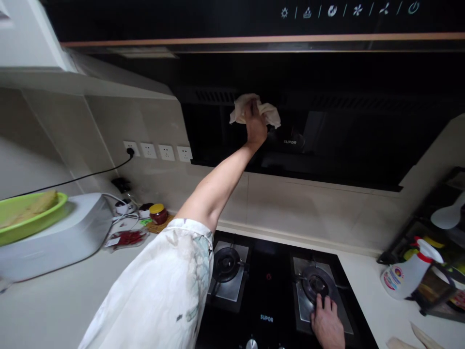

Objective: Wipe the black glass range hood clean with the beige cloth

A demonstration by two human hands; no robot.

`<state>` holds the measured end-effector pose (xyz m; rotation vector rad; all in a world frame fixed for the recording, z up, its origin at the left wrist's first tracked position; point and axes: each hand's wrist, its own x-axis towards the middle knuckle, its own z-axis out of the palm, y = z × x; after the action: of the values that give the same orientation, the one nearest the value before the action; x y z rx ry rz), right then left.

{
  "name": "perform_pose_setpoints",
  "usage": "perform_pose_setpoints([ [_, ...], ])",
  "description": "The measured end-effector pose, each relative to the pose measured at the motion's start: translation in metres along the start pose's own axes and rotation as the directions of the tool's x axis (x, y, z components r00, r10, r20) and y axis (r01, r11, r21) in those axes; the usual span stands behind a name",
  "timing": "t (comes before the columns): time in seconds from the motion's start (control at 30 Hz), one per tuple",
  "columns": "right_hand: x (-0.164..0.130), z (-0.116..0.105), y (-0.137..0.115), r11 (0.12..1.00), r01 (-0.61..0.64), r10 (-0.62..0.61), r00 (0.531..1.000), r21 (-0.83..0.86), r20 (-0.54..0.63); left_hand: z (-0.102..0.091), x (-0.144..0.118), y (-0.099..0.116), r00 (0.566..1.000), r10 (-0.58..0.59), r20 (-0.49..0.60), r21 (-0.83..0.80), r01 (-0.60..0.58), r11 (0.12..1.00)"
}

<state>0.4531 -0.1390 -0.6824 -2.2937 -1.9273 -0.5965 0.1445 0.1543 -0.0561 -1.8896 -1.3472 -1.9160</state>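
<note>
My left hand (pixel 256 127) is closed on a pale cloth (pixel 271 114) and presses it against the black glass panel of the range hood (pixel 345 140). The cloth is bunched up, with loose corners sticking out on both sides of the fingers. Lower down, my right hand (pixel 329 325) rests on the right burner (pixel 317 285) of the black gas stove (pixel 267 295). Its fingers are stretched out over the burner's near edge, and nothing shows in them. My left arm, in a white patterned sleeve, partly covers the stove's left side.
A white spray bottle (pixel 409 271) with a red collar stands right of the stove, beside a dark rack (pixel 436 291). At left are a white appliance (pixel 72 232) carrying a green basin (pixel 60 206), a yellow-lidded jar (pixel 158 213) and a bag of red chillies (pixel 129 238).
</note>
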Motion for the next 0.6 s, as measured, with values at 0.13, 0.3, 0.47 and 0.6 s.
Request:
perform_pose_setpoints([
  [0.13, 0.000, 0.003, -0.001, 1.000, -0.010, 0.010, 1.000, -0.010, -0.024, -0.002, 0.008, -0.005, 0.999, 0.005, -0.049, -0.021, -0.006, 1.000],
  [0.3, 0.000, 0.006, 0.001, 1.000, 0.002, -0.002, 1.000, -0.030, -0.026, 0.000, -0.002, -0.015, 0.998, -0.057, -0.008, 0.041, 0.058, 0.997],
  [0.47, 0.001, 0.011, 0.003, 1.000, 0.003, -0.003, 1.000, -0.025, -0.003, -0.006, -0.005, -0.006, 0.998, 0.057, 0.037, 0.080, -0.060, 0.995],
  [0.6, 0.002, 0.011, 0.003, 0.999, 0.007, -0.006, 1.000, -0.040, 0.015, -0.002, 0.002, 0.001, 0.994, 0.098, 0.037, 0.068, -0.101, 0.993],
])
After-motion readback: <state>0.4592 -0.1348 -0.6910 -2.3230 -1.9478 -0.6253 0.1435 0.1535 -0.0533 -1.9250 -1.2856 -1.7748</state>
